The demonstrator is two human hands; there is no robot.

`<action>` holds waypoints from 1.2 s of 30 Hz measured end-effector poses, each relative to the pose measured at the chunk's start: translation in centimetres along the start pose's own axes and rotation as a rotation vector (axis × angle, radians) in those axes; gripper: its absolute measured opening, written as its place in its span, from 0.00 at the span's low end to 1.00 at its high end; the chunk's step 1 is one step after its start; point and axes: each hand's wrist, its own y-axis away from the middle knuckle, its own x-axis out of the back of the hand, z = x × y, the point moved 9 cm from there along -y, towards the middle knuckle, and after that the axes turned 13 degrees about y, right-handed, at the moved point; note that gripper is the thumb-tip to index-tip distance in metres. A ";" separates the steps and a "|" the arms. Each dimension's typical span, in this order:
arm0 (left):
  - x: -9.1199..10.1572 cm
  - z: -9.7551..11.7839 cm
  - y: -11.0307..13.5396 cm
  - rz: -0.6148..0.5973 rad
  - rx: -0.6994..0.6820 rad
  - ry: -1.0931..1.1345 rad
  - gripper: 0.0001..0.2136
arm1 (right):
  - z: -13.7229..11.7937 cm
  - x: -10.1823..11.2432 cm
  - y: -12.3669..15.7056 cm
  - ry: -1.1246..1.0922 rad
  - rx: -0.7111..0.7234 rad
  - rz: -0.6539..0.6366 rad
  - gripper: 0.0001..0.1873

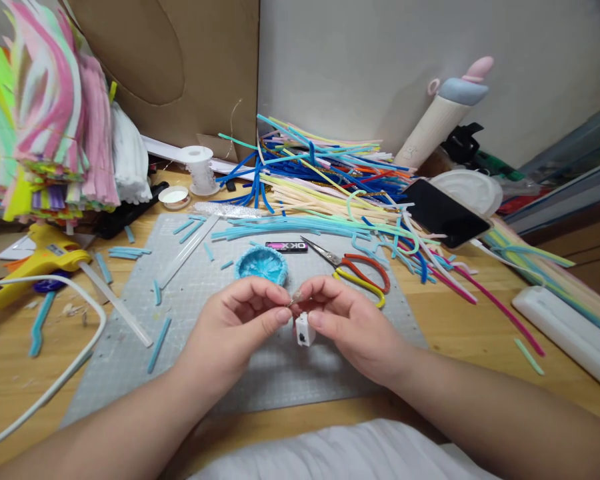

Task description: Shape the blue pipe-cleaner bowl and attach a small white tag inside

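Over the grey cutting mat [260,387], my left hand [245,313] pinches a thin, shiny bundle like fine wire [295,298] between thumb and fingertips. My right hand [350,320] is closed on a small white box with a black switch-like spot [304,331], which looks like a battery box; its fingertips also touch the fine bundle. Just behind my hands sits a fuzzy light-blue bowl shape [261,263]. Beyond it lies a black and pink battery [287,247]. Scissors with red and yellow handles [363,270] rest to its right, blades pointing away and left.
A yellow glue gun [40,267] with a white cable [97,320] lies left, near glue sticks [190,250]. Pipe cleaners [325,173] are heaped at the back. On the right are a phone [445,212] and a white power strip [570,333].
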 end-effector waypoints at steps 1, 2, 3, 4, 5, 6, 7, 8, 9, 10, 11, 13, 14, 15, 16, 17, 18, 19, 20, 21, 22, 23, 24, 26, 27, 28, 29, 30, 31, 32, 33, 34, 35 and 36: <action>-0.1 -0.5 -0.1 -0.013 0.049 0.047 0.06 | -0.1 -0.1 0.0 -0.008 0.008 0.001 0.12; -0.3 -0.9 -0.1 -0.029 0.091 0.081 0.06 | -0.3 -0.1 0.0 -0.010 0.021 0.002 0.12; -0.5 -1.3 -0.2 -0.046 0.124 0.104 0.07 | -0.5 -0.2 0.0 -0.004 0.037 0.001 0.12; -0.6 -1.6 -0.2 -0.057 0.151 0.116 0.07 | -0.7 -0.3 0.0 0.013 0.050 -0.003 0.11; -0.6 -1.9 -0.1 -0.065 0.172 0.120 0.06 | -0.9 -0.4 0.0 0.038 0.059 -0.008 0.09; -0.6 -2.0 -0.1 -0.072 0.184 0.120 0.06 | -1.0 -0.5 0.0 0.071 0.064 -0.012 0.07; -0.7 -2.1 -0.1 -0.078 0.191 0.116 0.06 | -1.1 -0.4 0.0 0.113 0.070 -0.012 0.06; -0.7 -2.1 -0.1 -0.082 0.194 0.111 0.06 | -1.4 -0.4 0.0 0.170 0.084 -0.006 0.06; -0.7 -2.1 -0.1 -0.086 0.195 0.107 0.06 | -1.7 -0.2 0.1 0.239 0.111 0.004 0.05; -0.8 -2.1 0.0 -0.092 0.198 0.106 0.07 | -2.1 -0.1 0.2 0.316 0.147 0.015 0.05; -0.9 -2.2 0.0 -0.101 0.204 0.111 0.07 | -2.5 -0.1 0.2 0.393 0.186 0.022 0.04; -1.2 -2.3 0.1 -0.127 0.229 0.133 0.07 | -3.2 -0.1 0.4 0.492 0.251 0.015 0.03; -1.3 -2.4 0.1 -0.139 0.242 0.145 0.08 | -3.3 -0.1 0.5 0.501 0.264 0.010 0.03; -1.4 -2.5 0.1 -0.149 0.250 0.153 0.08 | -3.3 -0.1 0.5 0.488 0.267 0.008 0.03; -1.5 -2.5 0.1 -0.154 0.252 0.156 0.08 | -3.3 0.0 0.5 0.470 0.266 0.010 0.03; -1.4 -2.5 0.1 -0.156 0.248 0.153 0.08 | -3.3 0.0 0.5 0.458 0.268 0.014 0.03; -1.4 -2.5 0.0 -0.159 0.242 0.148 0.08 | -3.4 0.0 0.6 0.455 0.277 0.015 0.03; -1.4 -2.5 0.0 -0.166 0.236 0.143 0.08 | -3.6 -0.2 0.6 0.465 0.293 0.012 0.03; -1.4 -2.5 0.0 -0.177 0.232 0.138 0.08 | -3.8 -0.3 0.7 0.483 0.317 0.006 0.03; -1.5 -2.5 0.0 -0.189 0.232 0.135 0.08 | -4.1 -0.5 0.8 0.506 0.346 0.000 0.02; -1.5 -2.6 0.1 -0.200 0.235 0.131 0.08 | -4.5 -0.7 0.9 0.535 0.376 -0.003 0.02; -1.6 -2.7 0.1 -0.205 0.241 0.127 0.08 | -4.8 -0.9 1.0 0.566 0.402 -0.003 0.03; -1.6 -2.8 0.1 -0.209 0.248 0.123 0.08 | -5.1 -1.0 1.1 0.597 0.426 0.003 0.03; -1.8 -2.9 0.2 -0.222 0.268 0.126 0.09 | -5.5 -1.0 1.4 0.638 0.460 0.030 0.04; -2.0 -3.0 0.3 -0.233 0.279 0.135 0.10 | -5.6 -1.0 1.5 0.643 0.468 0.042 0.05; -2.1 -3.0 0.3 -0.243 0.285 0.147 0.11 | -5.6 -1.0 1.6 0.641 0.471 0.049 0.05; -2.3 -3.0 0.3 -0.250 0.290 0.158 0.11 | -5.5 -1.0 1.6 0.634 0.472 0.049 0.05; -2.3 -2.9 0.3 -0.254 0.292 0.166 0.12 | -5.5 -1.1 1.7 0.625 0.471 0.041 0.04; -2.4 -2.9 0.3 -0.254 0.295 0.172 0.13 | -5.4 -1.2 1.7 0.617 0.469 0.025 0.04; -2.4 -2.9 0.3 -0.256 0.300 0.174 0.14 | -5.4 -1.3 1.8 0.609 0.471 0.010 0.03; -2.4 -2.9 0.4 -0.260 0.309 0.176 0.14 | -5.4 -1.4 1.9 0.603 0.473 -0.003 0.03; -2.5 -3.0 0.5 -0.268 0.321 0.179 0.15 | -5.4 -1.5 2.0 0.598 0.477 -0.013 0.02; -2.6 -3.0 0.5 -0.276 0.335 0.183 0.15 | -5.4 -1.6 2.0 0.596 0.480 -0.021 0.02; -2.7 -3.1 0.6 -0.284 0.348 0.189 0.16 | -5.4 -1.6 2.1 0.594 0.481 -0.023 0.02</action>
